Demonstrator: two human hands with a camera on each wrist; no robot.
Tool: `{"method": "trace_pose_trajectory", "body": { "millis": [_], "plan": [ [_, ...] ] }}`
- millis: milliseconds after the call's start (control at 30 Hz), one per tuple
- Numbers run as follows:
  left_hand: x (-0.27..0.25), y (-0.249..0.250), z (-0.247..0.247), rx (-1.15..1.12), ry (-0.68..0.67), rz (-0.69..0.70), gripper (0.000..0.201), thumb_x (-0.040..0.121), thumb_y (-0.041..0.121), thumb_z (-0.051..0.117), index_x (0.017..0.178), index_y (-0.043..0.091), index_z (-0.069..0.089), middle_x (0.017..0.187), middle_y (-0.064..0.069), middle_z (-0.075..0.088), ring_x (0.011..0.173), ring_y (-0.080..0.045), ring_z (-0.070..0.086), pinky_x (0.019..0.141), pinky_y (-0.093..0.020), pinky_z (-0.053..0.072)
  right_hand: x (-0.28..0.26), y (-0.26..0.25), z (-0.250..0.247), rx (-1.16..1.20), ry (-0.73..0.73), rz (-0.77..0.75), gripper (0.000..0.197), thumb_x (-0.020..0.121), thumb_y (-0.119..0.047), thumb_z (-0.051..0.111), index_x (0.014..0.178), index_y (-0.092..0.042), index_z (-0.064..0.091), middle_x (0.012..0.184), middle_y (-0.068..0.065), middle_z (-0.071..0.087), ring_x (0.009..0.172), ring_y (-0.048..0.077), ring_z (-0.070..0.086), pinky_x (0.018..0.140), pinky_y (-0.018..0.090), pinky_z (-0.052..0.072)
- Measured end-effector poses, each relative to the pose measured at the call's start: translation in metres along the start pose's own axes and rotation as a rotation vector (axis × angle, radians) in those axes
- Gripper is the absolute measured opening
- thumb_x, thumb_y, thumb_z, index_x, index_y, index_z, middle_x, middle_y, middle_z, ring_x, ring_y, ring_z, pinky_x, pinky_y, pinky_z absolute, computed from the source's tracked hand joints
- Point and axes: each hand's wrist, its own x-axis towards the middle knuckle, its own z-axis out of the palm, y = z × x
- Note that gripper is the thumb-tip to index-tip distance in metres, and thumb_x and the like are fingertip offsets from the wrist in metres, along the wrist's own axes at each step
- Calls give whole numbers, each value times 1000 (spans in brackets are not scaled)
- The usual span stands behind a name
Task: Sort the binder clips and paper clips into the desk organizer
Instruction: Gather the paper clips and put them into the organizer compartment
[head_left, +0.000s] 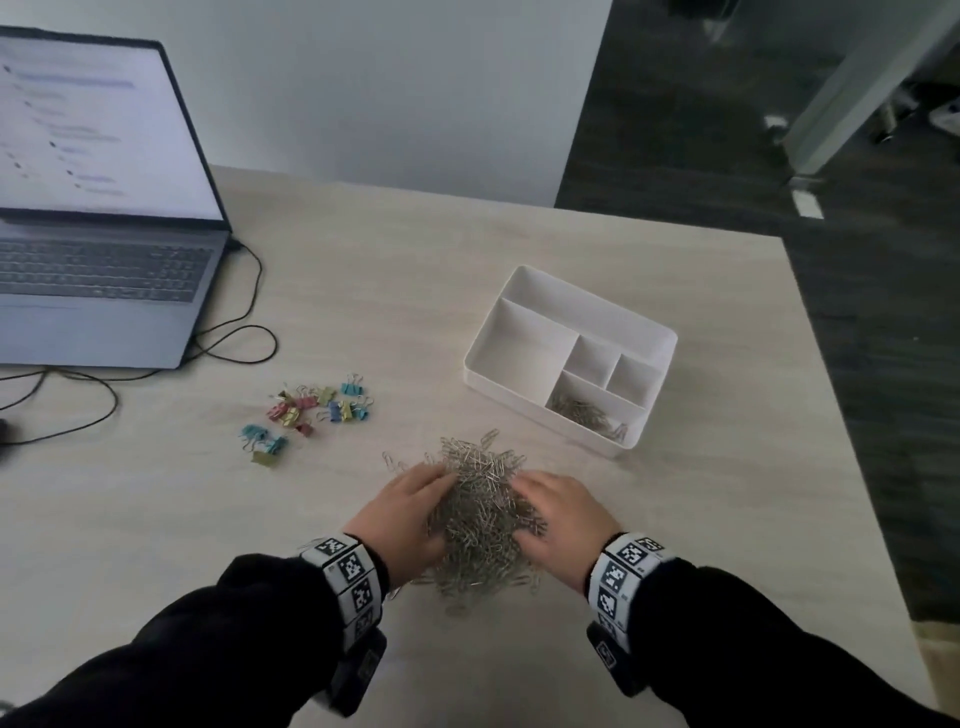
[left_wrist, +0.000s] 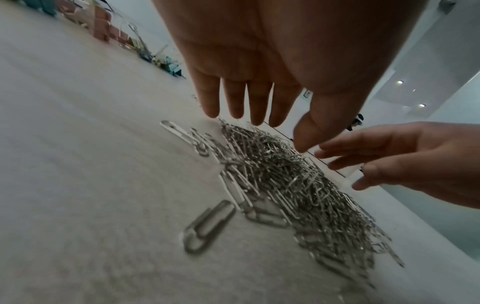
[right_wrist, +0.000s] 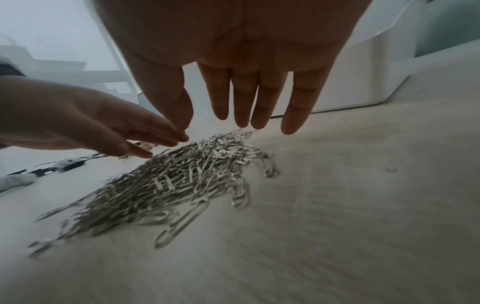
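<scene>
Both hands flank a heap of silver paper clips (head_left: 480, 514) on the bench (head_left: 675, 519). The left hand (head_left: 402, 512) and right hand (head_left: 563, 525) have wide grips, fingers straight, holding nothing. Colored binder clips (head_left: 311, 415) lie left; the white desk organizer (head_left: 519, 384) sits beyond, some clips inside.

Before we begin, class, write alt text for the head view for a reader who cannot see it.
A left hand and right hand flank a paper clip pile on a pale table. A white organizer beyond holds some paper clips; coloured binder clips lie left, near a laptop.
</scene>
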Motion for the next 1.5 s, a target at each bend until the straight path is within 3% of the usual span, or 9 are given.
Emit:
{"method": "trace_pose_trajectory", "body": {
  "millis": [133,233,367,533,733,1000,1100,1200,1500],
  "plan": [
    [-9,-8,-11,129,-10,-199,118,53,79,66,147,40,6,152,5,20,137,-23,27,106,-46,42,6,0,-4,-57,-75,205,107,61,-76,66,147,-33,18,142,-3,27,127,21,36,109,42,37],
    [-10,-4,-12,160,-79,-251,132,41,86,67,144,45,-4,143,2,25,128,-23,34,94,-47,50,8,-8,5,-101,-148,214,115,55,-76,70,146,-39,13,135,0,28,120,22,40,104,43,43],
    [-1,13,1,148,-88,-238,123,49,77,71,144,45,0,134,2,28,121,-23,37,87,-47,52,9,-20,18,-63,-118,183,98,63,-60,74,143,-38,21,127,1,31,113,23,46,100,40,45],
    [6,23,9,98,-67,-178,71,76,46,68,134,38,27,127,-2,34,115,-26,46,87,-46,53,11,-29,19,0,-94,142,57,81,-33,66,132,-29,42,120,4,39,102,28,56,90,35,48],
    [15,14,3,13,-99,-95,37,84,24,61,119,27,51,117,-2,49,103,-25,59,87,-35,50,12,-22,13,93,-94,189,31,86,-26,60,117,-27,56,112,4,54,100,25,57,88,31,45],
    [17,10,-15,-235,-49,-196,4,82,30,71,86,30,70,87,16,67,83,-4,61,81,-24,52,5,-8,-3,329,12,276,12,82,-22,67,91,-29,69,87,-11,69,82,9,63,78,22,48],
    [20,14,-22,-359,-65,-237,4,80,30,75,79,31,71,77,16,70,71,1,63,72,-24,57,0,2,-10,385,30,292,11,81,-19,67,85,-29,69,72,-14,64,67,5,59,72,22,49],
    [24,21,-29,-500,-79,-282,7,80,23,76,79,29,72,75,10,73,64,-9,69,62,-26,60,-3,14,-18,467,55,332,15,79,-17,69,74,-32,66,65,-9,65,61,6,61,70,28,56],
    [64,64,-59,-871,-41,-292,9,79,5,75,87,9,73,75,-4,73,67,-15,70,66,-34,61,-1,49,-72,875,367,371,23,80,1,70,75,-22,70,69,6,68,63,20,65,64,38,61]
  ]
}}
